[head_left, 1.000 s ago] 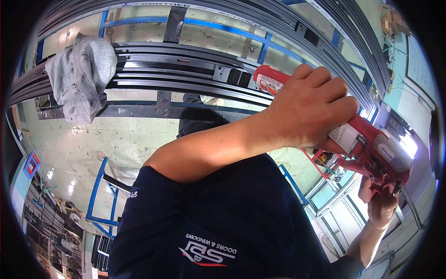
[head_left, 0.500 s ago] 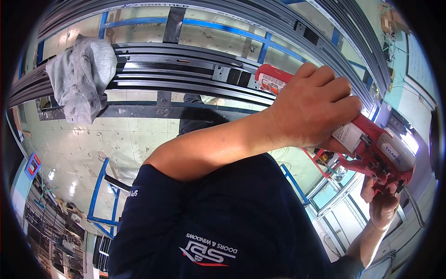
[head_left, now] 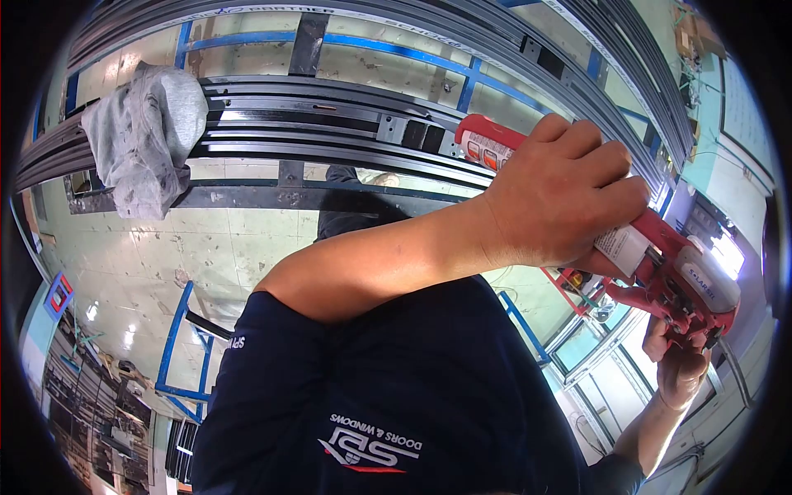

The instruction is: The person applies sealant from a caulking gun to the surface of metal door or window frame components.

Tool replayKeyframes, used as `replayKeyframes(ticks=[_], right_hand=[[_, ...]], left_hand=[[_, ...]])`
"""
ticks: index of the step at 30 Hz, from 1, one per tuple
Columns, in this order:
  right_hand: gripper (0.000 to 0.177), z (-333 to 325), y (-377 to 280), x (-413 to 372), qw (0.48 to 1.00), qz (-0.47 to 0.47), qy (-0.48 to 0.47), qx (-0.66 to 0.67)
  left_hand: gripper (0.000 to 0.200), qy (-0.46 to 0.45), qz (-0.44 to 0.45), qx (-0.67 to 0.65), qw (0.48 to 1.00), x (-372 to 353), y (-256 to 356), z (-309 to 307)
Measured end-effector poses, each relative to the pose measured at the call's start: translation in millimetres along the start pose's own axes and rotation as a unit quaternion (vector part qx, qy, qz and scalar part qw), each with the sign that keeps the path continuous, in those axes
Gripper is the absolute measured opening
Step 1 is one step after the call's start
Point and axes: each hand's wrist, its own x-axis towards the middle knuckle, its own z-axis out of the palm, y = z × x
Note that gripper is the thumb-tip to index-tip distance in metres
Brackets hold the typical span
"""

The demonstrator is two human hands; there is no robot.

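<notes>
My left hand (head_left: 569, 194) is wrapped round the barrel of a red caulking gun (head_left: 672, 256), its arm crossing in front of my chest from the left. The red tube end (head_left: 487, 140) sticks out past my knuckles, over the dark metal profiles (head_left: 289, 115). At the gun's rear end my right hand (head_left: 681, 371) is closed round the part below the trigger mechanism; some of its fingers are hidden. A grey cloth (head_left: 148, 136) hangs over the profiles at the left.
More long profiles (head_left: 462, 37) run across the top on a blue frame (head_left: 396, 49). A blue stand (head_left: 169, 338) is on the floor at lower left. Window frames (head_left: 606, 371) lean at the right. A red rack (head_left: 569, 297) shows behind the gun.
The caulking gun and my left hand have shifted slightly to the right and down. My right hand keeps its grip and has barely moved.
</notes>
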Motion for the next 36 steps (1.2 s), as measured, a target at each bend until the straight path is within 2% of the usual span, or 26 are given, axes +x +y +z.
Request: replayKeyframes(ticks=[6,9,10,11,13,14,17,19,20,23,24,25,26,28,29,31,33,34,36], right_hand=[[0.094,-16,9,-11,0.998,-0.015,0.046,0.026],[0.094,-25,15,-19,0.996,-0.015,0.082,0.039],[0.094,-32,20,-23,0.995,-0.016,0.089,0.042],[0.092,-55,36,-32,0.993,-0.074,0.087,-0.016],[0.09,-51,39,-32,0.984,-0.136,0.086,-0.072],[0.086,-44,42,-33,0.989,-0.124,0.076,0.001],[0.072,-35,60,-30,0.987,-0.117,0.041,0.099],[0.07,-30,84,-29,0.974,-0.111,0.032,0.197],[0.07,-26,98,-27,0.965,-0.112,0.025,0.234],[0.066,0,141,-21,0.976,-0.131,0.138,0.11],[0.065,15,133,-22,0.989,-0.11,0.074,0.069],[0.068,21,145,-22,0.992,-0.092,0.026,0.088],[0.064,35,155,-19,0.987,-0.116,0.027,0.105],[0.058,66,160,-22,0.978,-0.145,0.02,0.148],[0.057,77,159,-26,0.973,-0.151,0.011,0.174],[0.068,92,156,-36,0.965,-0.136,-0.03,0.221],[0.078,95,192,-41,0.928,-0.095,-0.105,0.345],[0.078,95,203,-44,0.924,-0.099,-0.097,0.356],[0.083,96,220,-48,0.806,-0.013,-0.159,0.57]], left_hand=[[0.059,0.005,0.002,-0.013,1.0,3,6,-1],[0.05,0.012,-0.001,0.001,1.0,8,18,-1],[0.04,0.029,0.006,0.006,1.0,12,23,0],[0.035,0.037,0.007,-0.006,0.999,15,30,-1],[0.025,0.054,0.01,-0.031,0.998,23,43,-3],[0.023,0.08,0.026,-0.013,0.996,26,48,0],[0.018,0.084,0.045,0.024,0.995,35,68,-4],[0.017,0.003,0.048,0.09,0.995,36,79,-10],[0.017,-0.001,0.056,0.103,0.993,35,83,-14],[0.018,-0.042,0.084,0.149,0.984,25,93,-27],[0.019,-0.069,0.079,0.17,0.98,18,94,-30],[0.023,-0.107,0.066,0.201,0.972,11,99,-36],[0.029,-0.145,0.055,0.232,0.96,4,103,-42],[0.053,-0.236,0.016,0.235,0.943,-6,114,-58],[0.056,-0.27,0.007,0.262,0.927,-14,120,-60],[0.058,-0.315,-0.016,0.275,0.908,-36,127,-60],[0.06,-0.363,-0.053,0.296,0.882,-54,141,-56],[0.06,-0.371,-0.043,0.298,0.878,-62,146,-51],[0.06,-0.362,-0.05,0.309,0.878,-75,155,-41]])
